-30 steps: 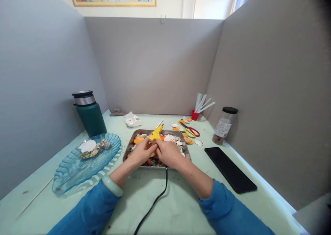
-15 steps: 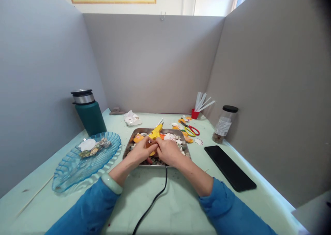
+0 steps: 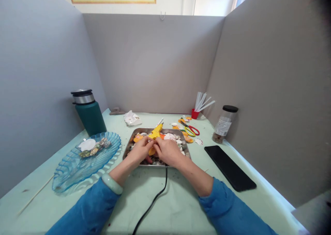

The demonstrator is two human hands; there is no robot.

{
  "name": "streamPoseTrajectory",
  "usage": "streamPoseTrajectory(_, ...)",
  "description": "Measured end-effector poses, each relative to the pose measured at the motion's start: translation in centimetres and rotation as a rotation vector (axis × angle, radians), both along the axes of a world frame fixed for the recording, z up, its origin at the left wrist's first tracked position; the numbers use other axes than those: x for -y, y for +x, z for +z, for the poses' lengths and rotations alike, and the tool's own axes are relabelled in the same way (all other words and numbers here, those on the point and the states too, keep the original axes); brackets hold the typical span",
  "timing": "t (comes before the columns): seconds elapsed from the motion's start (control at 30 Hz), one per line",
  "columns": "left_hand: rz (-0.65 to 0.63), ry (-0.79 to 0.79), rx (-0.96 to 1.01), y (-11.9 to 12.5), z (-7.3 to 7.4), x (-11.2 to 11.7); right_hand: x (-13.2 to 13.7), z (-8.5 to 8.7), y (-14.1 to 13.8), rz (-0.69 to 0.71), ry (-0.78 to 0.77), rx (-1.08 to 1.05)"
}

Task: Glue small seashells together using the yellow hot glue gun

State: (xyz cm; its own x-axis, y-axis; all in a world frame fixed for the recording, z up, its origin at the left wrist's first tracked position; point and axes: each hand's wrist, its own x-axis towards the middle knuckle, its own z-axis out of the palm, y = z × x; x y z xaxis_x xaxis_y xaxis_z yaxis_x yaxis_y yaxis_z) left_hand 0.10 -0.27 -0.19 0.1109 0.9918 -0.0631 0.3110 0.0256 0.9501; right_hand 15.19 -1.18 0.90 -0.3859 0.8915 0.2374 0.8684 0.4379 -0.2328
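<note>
My left hand (image 3: pixel 141 150) and my right hand (image 3: pixel 167 150) meet over the metal tray (image 3: pixel 126 152), their fingers closed and almost touching. Whatever they pinch is too small and too covered by the fingers to make out. Just beyond the fingertips lies a yellow glue gun (image 3: pixel 156 131), nozzle pointing away, on the tray's contents. Its black cord (image 3: pixel 158 194) appears to come out under my right hand and runs toward me. White, orange and speckled seashells (image 3: pixel 170 136) and small stones fill the tray.
At left, a blue shell-shaped plate (image 3: pixel 74 173) holds shells, with a green bottle (image 3: pixel 91 118) behind. At right are scissors (image 3: pixel 191 130), a red cup (image 3: pixel 195 114) of glue sticks, a jar (image 3: pixel 224 124) and a black phone (image 3: pixel 230 168). Grey panels (image 3: pixel 155 62) enclose the table.
My left hand's fingers have drawn in and closed up toward my right fingertips. The right hand, glue gun and tray stay where they were.
</note>
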Motion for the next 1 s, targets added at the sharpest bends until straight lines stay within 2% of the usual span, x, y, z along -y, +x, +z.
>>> streamPoseTrajectory(0.23, 0.064, -0.01, 0.098, 0.6, 1.3, 0.7, 0.2, 0.1, -0.2, -0.027, 0.007, -0.042)
streamPoseTrajectory(0.73, 0.07, -0.008, 0.136, 0.6, 1.3, 0.8, 0.1, -0.1, -0.1, -0.025, 0.048, -0.053)
streamPoseTrajectory(1.0, 0.075, -0.011, 0.134, 0.7, 1.2, 0.7, 0.1, -0.1, -0.1, -0.019, 0.022, -0.053)
